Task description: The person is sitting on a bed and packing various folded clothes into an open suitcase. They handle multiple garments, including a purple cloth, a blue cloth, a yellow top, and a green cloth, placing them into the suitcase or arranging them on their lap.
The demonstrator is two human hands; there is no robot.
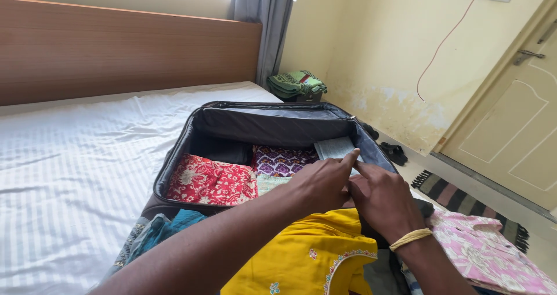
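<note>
Grey-checked folded cloth (335, 148) sits at the right end of the open suitcase (174, 167), beside purple and red folded garments (212, 180); left hand (320, 182) and right hand (383, 199) press on it with curled fingers, apparently tucking it in

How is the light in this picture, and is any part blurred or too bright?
Head view: soft daylight, evenly lit; the window strip beside the curtain is overexposed; the suitcase interior lies in mild shadow; both hands, left and right, are sharp, without motion blur; wide-lens distortion tilts the headboard and door.
</note>
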